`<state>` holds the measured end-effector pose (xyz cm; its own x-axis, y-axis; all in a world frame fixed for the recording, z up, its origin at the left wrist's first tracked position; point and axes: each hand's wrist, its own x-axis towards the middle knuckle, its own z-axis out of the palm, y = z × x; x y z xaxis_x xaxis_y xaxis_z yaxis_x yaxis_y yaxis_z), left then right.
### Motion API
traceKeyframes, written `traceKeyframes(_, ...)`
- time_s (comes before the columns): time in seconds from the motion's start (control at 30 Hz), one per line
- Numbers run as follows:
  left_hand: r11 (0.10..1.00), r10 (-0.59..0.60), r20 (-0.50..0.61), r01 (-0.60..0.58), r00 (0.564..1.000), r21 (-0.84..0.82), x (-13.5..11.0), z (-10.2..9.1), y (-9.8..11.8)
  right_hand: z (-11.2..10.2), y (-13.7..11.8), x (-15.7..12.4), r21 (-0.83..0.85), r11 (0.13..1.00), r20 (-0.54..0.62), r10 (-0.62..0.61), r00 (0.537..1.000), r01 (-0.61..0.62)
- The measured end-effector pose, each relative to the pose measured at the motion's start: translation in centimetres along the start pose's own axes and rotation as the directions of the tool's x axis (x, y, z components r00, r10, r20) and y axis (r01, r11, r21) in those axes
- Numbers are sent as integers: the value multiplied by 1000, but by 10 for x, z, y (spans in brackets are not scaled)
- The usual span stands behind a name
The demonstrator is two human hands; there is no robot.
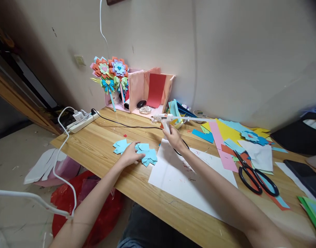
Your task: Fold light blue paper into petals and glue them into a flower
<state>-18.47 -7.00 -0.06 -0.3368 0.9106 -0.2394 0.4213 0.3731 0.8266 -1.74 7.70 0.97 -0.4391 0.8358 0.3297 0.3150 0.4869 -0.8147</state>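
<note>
My right hand [174, 138] is wrapped round the handle of a white hot glue gun [166, 120], held above the desk with its nozzle to the left. A long glue stick [192, 119] juts from its back end. Over light blue folded paper pieces [148, 153] on the wood rests my left hand [132, 154], thumb and fingers spread. Part of the folded paper shows on either side of that hand. Whether its fingertips pinch the paper is hard to see. A white paper sheet [183, 179] lies under my right forearm.
Black-handled scissors [256, 177] and coloured paper scraps [226, 129] lie to the right. Paper flowers [111, 69] stand by a pink box [137, 89] at the back. A power strip [84, 123] sits at the left edge; a black cord [126, 126] crosses the desk.
</note>
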Motion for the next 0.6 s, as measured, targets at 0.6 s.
traceKeyframes(0.6, 676, 349, -99, -177, 932, 716, -16, 27, 34, -44, 18, -65, 278, 931, 129, 207, 970, -236)
